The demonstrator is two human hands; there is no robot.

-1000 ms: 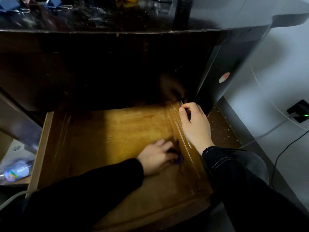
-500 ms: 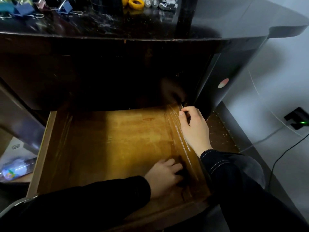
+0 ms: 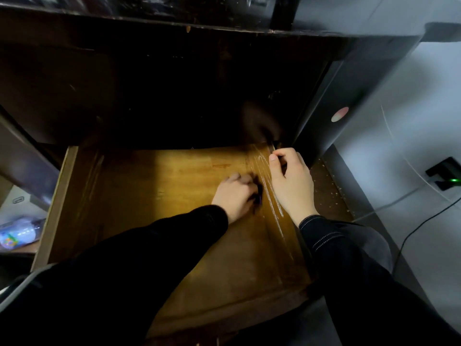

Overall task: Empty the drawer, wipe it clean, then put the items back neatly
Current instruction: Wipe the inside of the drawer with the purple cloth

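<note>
The wooden drawer (image 3: 154,196) is pulled out from under the dark desk, and its lit floor holds no loose items. My left hand (image 3: 233,196) is down on the drawer floor near the right wall, fingers curled over a small dark purple cloth (image 3: 258,196) that mostly hides beneath it. My right hand (image 3: 290,183) grips the top edge of the drawer's right wall (image 3: 274,208), thumb on the inner side. Both arms wear black sleeves.
The dark desk top (image 3: 174,11) overhangs the drawer's back. A black power adapter with a green light (image 3: 446,176) and cables lie on the grey floor at right. A plastic bottle (image 3: 17,233) lies low on the left. A dark side panel (image 3: 349,96) stands at right.
My left hand with the cloth slid back toward the drawer's front, then forward again along the right wall. My right hand kept its hold on the wall. The camera tilted slightly.
</note>
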